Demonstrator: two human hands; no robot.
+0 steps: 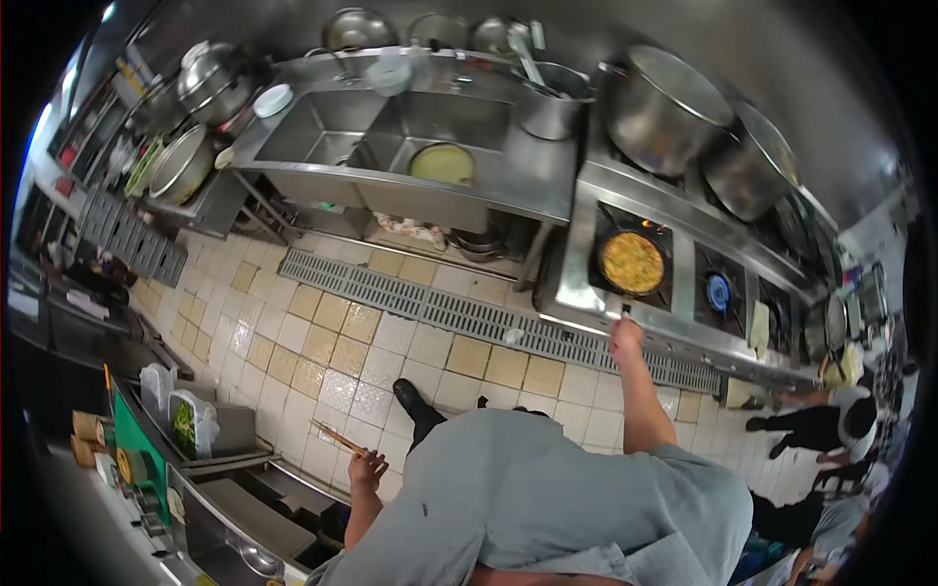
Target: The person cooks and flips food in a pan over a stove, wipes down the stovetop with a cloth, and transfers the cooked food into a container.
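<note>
A black frying pan with a round golden-yellow food (632, 263) in it sits on the front left burner of the stove, with small orange flames behind it. My right hand (626, 339) is closed around the pan's handle at the stove's front edge. Lower left, my left hand (367, 469) holds a pair of chopsticks (338, 437) over the tiled floor, away from the stove. Their tips point up and to the left.
Another burner (719, 291) has a blue flame. Large pots (667, 109) stand behind the burners. Left of the stove is a double sink (440, 117). A counter with a green board (139, 444) is lower left. Other people (831, 426) are at the right.
</note>
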